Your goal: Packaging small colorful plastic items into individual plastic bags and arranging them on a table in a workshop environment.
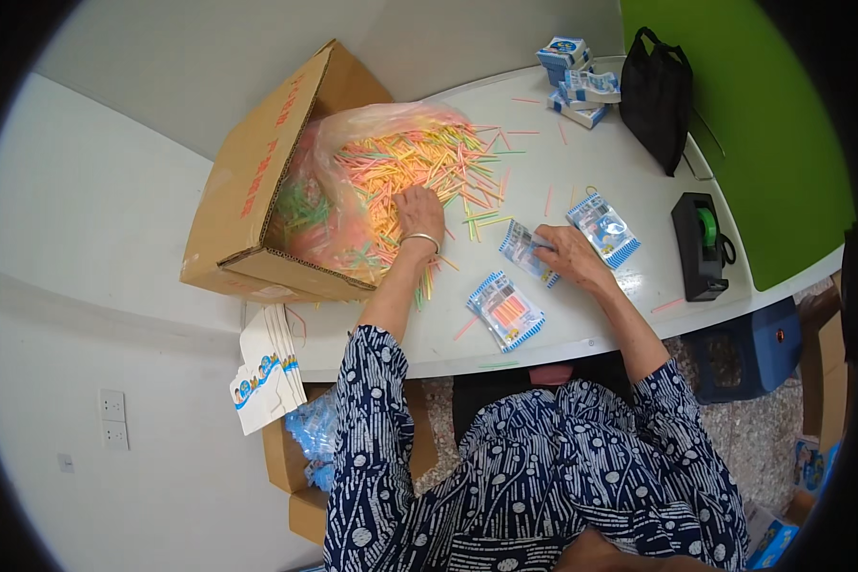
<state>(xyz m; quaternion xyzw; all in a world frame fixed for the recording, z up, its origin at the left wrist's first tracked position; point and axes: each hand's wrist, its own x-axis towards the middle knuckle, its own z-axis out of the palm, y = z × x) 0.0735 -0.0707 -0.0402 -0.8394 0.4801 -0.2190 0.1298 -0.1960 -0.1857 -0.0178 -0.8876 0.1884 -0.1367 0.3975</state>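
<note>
Head view: right hand (574, 257), fingers bent, on flat glossy plastic packet (528, 252), centre-right; can't tell if pinched. Left hand (418, 214) on loose heap of thin pastel sticks (405, 157), upper centre; fingertips hidden, closure unclear. Heap spills from crinkly clear bag (338, 124) in corrugated brown carton (248, 181), upper left. Smooth white tabletop (582, 315).

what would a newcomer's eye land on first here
Probably the heap of pink, yellow and green sticks, spilling from the open cardboard box at the left of the white table. Next, perhaps, the bright green wall at the far right, with a black bag before it. Three blue-and-white packets sit right of the heap.
</note>
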